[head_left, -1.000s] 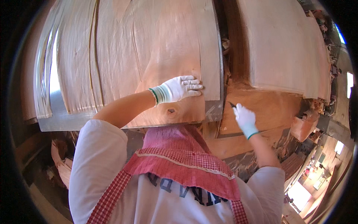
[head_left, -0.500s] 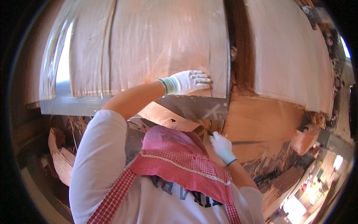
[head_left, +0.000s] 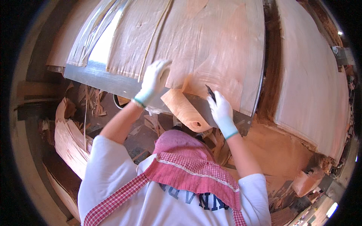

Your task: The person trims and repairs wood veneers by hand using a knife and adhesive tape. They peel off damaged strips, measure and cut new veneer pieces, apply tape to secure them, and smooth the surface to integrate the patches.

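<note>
Nearest the camera, the person's chest carries a red checked cloth (head_left: 188,169) over a white shirt (head_left: 109,165), and both forearms rise from it toward the bench.

The right hand (head_left: 220,111), in a white glove with a teal cuff, is closed around a small dark blade (head_left: 210,92) whose tip points up and away. The blade tip touches the near edge of the wood sheet (head_left: 211,49).

A torn strip of wood (head_left: 184,109) hangs down from that near edge, curling over the grey metal table edge (head_left: 102,77), between the two hands.

The left hand (head_left: 154,79), gloved the same way, lies across the table edge with its fingers (head_left: 163,67) bent onto the sheet. It presses the sheet rather than gripping it; how far the fingers curl is blurred.

Left of the arms, below the table, lie scraps of wood (head_left: 71,139) in a loose pile.

Further off, the sheet covers the table top, with splits running along its grain. To the right, across a dark gap, a second stack of sheets (head_left: 313,83) lies well apart from both hands
</note>
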Motion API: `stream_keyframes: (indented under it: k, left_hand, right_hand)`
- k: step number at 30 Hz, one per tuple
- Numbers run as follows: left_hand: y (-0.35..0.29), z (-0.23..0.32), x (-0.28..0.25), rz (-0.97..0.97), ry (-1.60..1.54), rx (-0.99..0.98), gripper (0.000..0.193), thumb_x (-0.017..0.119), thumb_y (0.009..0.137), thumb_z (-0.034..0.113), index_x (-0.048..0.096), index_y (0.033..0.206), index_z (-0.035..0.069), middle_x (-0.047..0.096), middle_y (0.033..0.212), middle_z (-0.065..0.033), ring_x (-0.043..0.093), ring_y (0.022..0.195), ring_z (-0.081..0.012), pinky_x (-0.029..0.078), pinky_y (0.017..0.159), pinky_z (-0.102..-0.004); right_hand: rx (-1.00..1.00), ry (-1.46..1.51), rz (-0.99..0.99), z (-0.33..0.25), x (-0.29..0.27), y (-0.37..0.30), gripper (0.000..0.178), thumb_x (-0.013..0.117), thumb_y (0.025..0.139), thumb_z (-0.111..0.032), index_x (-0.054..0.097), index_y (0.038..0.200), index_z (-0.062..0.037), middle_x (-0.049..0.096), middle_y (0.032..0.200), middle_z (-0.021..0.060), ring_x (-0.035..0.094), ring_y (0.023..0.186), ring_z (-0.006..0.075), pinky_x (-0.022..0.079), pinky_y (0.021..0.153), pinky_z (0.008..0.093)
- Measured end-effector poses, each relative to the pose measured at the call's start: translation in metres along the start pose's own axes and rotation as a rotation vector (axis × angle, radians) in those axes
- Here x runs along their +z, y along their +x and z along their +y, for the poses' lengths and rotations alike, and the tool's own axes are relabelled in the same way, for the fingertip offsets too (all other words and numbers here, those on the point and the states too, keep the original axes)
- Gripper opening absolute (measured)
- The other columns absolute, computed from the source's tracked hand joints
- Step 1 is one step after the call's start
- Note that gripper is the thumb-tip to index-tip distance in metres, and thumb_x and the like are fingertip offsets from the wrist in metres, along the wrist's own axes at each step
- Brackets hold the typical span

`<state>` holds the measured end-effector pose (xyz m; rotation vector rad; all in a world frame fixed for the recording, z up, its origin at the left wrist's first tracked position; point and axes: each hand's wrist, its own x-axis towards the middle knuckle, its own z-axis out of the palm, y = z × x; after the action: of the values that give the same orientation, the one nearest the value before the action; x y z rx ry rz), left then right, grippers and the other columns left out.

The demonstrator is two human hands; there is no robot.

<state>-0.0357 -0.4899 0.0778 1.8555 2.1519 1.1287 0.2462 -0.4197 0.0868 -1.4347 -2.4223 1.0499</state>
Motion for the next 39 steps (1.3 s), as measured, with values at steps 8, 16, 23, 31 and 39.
stream_keyframes:
  k: [8,16,23,31,39]
  left_hand:
    - [-0.071,0.019,0.008,-0.210,-0.019,-0.282,0.040,0.071,0.080,0.030,0.062,0.110,0.004,0.068,0.100,-0.0157,0.064,0.094,-0.0347,0.050,0.083,-0.0430]
    - [-0.084,-0.002,0.017,-0.262,-0.205,-0.533,0.030,0.068,0.082,0.026,0.065,0.100,0.002,0.067,0.094,-0.0202,0.065,0.092,-0.0360,0.051,0.081,-0.0407]
    - [-0.082,0.000,0.009,-0.232,-0.222,-0.623,0.029,0.067,0.082,0.026,0.066,0.096,0.001,0.068,0.094,-0.0201,0.066,0.092,-0.0355,0.052,0.081,-0.0412]
    - [-0.085,-0.001,0.014,-0.208,-0.174,-0.609,0.027,0.066,0.082,0.025,0.066,0.096,0.002,0.068,0.094,-0.0198,0.066,0.090,-0.0355,0.052,0.080,-0.0411]
    - [-0.086,0.006,0.017,-0.112,-0.155,-0.596,0.022,0.064,0.082,0.022,0.065,0.092,0.002,0.068,0.091,-0.0195,0.065,0.087,-0.0372,0.052,0.077,-0.0431]
  right_hand:
    - [-0.046,0.207,-0.203,-0.029,0.074,0.089,0.025,0.061,0.089,-0.030,0.059,0.094,-0.0058,0.066,0.084,0.0198,0.063,0.084,0.0402,0.047,0.072,0.0481]
    - [0.059,0.357,-0.276,-0.031,0.067,0.089,0.021,0.061,0.085,-0.022,0.059,0.094,-0.0038,0.064,0.074,0.0156,0.063,0.067,0.0300,0.048,0.063,0.0420]
    - [-0.033,0.184,-0.229,-0.035,0.069,0.085,0.031,0.073,0.078,-0.028,0.059,0.094,-0.0062,0.066,0.081,0.0110,0.065,0.076,0.0252,0.049,0.068,0.0384]
    - [0.133,-0.148,-0.195,-0.069,0.069,0.078,0.051,0.077,0.074,-0.040,0.055,0.105,-0.0068,0.067,0.095,0.0139,0.066,0.090,0.0334,0.051,0.077,0.0463]
    - [0.068,-0.089,-0.220,-0.060,0.070,0.079,0.061,0.076,0.073,-0.045,0.052,0.112,-0.0047,0.062,0.110,0.0222,0.061,0.103,0.0399,0.050,0.084,0.0494]
